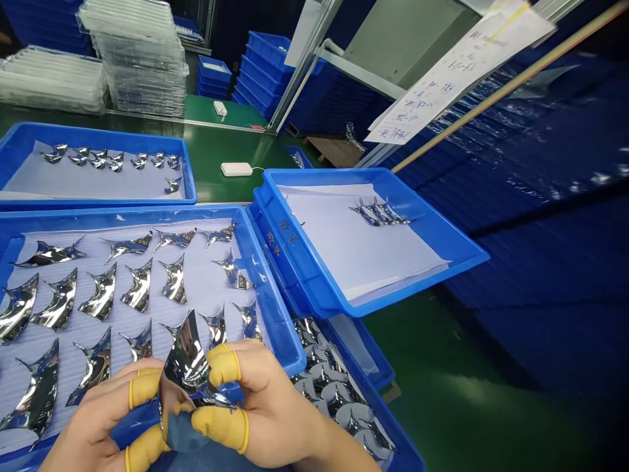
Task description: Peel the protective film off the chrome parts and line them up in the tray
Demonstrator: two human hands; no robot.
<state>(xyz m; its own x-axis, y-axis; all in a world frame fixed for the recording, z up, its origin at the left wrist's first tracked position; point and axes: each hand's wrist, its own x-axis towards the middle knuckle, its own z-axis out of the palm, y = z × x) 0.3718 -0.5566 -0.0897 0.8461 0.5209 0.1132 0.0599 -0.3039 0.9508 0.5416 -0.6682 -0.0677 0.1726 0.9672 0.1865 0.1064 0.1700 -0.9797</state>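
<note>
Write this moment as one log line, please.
left hand, right hand: pinching mirror-finish curved piece | worn: yellow finger cots | over: blue tray

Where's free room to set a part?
Free: the white paper in the raised blue tray, left of the chrome parts; the green bench behind it, by the white box. Crowded: the large blue tray under the left hand and right hand pinching a chrome piece, and the heaped tray beside it.

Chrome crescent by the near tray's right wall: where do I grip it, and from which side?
Probably pinch the crescent's wide middle, not the pointed tips, coming from above on the left: the blue tray wall crowds its right side, while a gap separates it from the next piece.
</note>
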